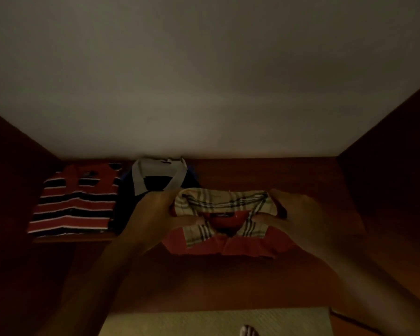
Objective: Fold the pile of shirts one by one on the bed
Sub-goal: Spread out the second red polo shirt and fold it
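Well left of the red shirt with the check collar (272,241) lies a folded red-and-black striped shirt (75,202), and between the two sits a folded navy shirt with a grey collar (155,183). The left hand (153,214) and right hand (294,212) each grip one side of the check collar (thumbs on top, it seems, in this dim light). The red shirt lies folded on the reddish-brown surface (228,282).

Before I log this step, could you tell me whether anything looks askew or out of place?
Nothing stands out. The striped shirt and the navy shirt lie folded side by side, and the left hand and right hand each hold the red shirt by its plaid collar. Dim light hides finer detail.
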Motion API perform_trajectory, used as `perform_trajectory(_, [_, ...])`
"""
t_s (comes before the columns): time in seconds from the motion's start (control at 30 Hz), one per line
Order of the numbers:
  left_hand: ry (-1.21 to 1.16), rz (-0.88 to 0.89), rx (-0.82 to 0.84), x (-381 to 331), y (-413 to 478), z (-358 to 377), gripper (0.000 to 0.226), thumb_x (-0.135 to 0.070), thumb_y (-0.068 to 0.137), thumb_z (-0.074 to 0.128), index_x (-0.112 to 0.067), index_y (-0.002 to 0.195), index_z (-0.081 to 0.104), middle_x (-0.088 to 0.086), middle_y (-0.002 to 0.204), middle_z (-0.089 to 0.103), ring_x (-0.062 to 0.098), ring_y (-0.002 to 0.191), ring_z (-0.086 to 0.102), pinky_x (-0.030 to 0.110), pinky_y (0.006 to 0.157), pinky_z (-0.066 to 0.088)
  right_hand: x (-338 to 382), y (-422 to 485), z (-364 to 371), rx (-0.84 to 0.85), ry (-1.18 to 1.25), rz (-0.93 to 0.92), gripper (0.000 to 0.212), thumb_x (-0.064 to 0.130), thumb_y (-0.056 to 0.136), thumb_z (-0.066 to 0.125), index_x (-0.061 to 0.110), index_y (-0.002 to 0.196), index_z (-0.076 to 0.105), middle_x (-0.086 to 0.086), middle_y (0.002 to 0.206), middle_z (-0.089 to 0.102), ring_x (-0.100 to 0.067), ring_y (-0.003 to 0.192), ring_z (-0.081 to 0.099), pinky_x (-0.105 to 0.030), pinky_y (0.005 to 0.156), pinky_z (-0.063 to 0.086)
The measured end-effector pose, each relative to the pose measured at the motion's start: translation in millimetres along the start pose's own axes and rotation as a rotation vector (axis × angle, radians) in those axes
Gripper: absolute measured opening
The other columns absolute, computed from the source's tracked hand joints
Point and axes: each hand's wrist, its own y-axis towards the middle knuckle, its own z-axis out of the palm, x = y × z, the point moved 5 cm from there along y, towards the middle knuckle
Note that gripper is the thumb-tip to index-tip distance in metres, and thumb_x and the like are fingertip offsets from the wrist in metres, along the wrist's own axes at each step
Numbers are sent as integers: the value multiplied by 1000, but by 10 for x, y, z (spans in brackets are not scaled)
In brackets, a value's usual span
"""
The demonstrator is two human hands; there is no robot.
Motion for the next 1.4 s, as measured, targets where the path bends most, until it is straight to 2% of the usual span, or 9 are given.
perform_trajectory(0.2, [75, -22, -20, 642, 1353, 611, 51, -57, 74, 79, -32, 116, 69, -13, 109, 71, 5, 99, 65, 39, 86, 55, -1086, 1175, 579, 33, 36, 34, 64, 74, 79, 57, 26, 122, 65, 5, 110, 70, -16, 100, 66, -41, 84, 52])
perform_trajectory(0.3, [209, -130, -175, 1102, 1865, 957, 52, -46, 87, 73, -15, 127, 60, 8, 123, 59, 25, 111, 58, 37, 92, 47, -1626, 1624, 1053, -8, -145, 185, 70, 61, 88, 60, 27, 147, 43, -7, 148, 46, -33, 133, 43, -49, 106, 39])
perform_trajectory(0.4, [286, -2, -266, 1253, 1945, 1465, 57, -48, 93, 63, -10, 136, 55, 14, 135, 52, 34, 125, 49, 39, 102, 36, -1809, 1699, 1578, -40, -127, 179, 67, 60, 95, 49, 36, 154, 27, -8, 160, 26, -34, 144, 26, -54, 111, 26])
perform_trajectory(0.53, [438, -63, 63, 1574, 1752, 2136, 78, -70, 94, 23, -29, 160, 10, 0, 168, 4, 21, 154, -2, 43, 125, -1, -1895, 1422, 2242, 114, -85, 173, 66, 69, 94, 19, 45, 155, 7, 3, 167, -6, -23, 152, -8, -53, 122, 5])
perform_trajectory(0.63, [619, -45, 47, 1718, 1694, 2265, 78, -73, 93, 4, -32, 159, -6, -1, 167, -13, 21, 153, -17, 44, 124, -5, -2007, 1293, 2404, 64, -233, 155, 70, 70, 90, 6, 43, 154, -6, 1, 165, -17, -23, 151, -18, -50, 123, -4])
perform_trajectory(1.1, [608, 39, 42, 1714, 1762, 2349, 77, -75, 92, 5, -36, 158, -3, -1, 167, -10, 24, 153, -14, 45, 125, -1, -2118, 1173, 2441, 10, -267, 195, 69, 72, 91, 7, 44, 152, -10, 0, 164, -19, -24, 150, -19, -50, 120, -6])
perform_trajectory(1.27, [545, -6, 187, 1659, 1810, 2242, 76, -69, 95, 22, -35, 159, -1, 0, 167, -12, 25, 153, -15, 45, 125, -4, -2121, 1261, 2353, 198, -256, 236, 71, 71, 92, 15, 44, 151, -15, 0, 162, -26, -23, 149, -23, -51, 121, -5])
perform_trajectory(1.33, [280, -96, 284, 1526, 1748, 2057, 70, -59, 99, 40, -30, 159, 18, 2, 168, 6, 25, 154, 4, 44, 123, 10, -2016, 1273, 2161, 330, -146, 298, 68, 60, 99, 36, 38, 157, 6, -1, 166, -9, -27, 152, -6, -52, 120, 9])
perform_trajectory(1.4, [14, -176, 275, 1341, 1544, 1724, 56, -54, 98, 48, -29, 148, 44, -1, 153, 44, 20, 140, 41, 35, 111, 37, -1762, 1227, 1841, 364, 47, 315, 46, 47, 100, 49, 30, 143, 48, -2, 153, 40, -25, 140, 39, -41, 108, 37])
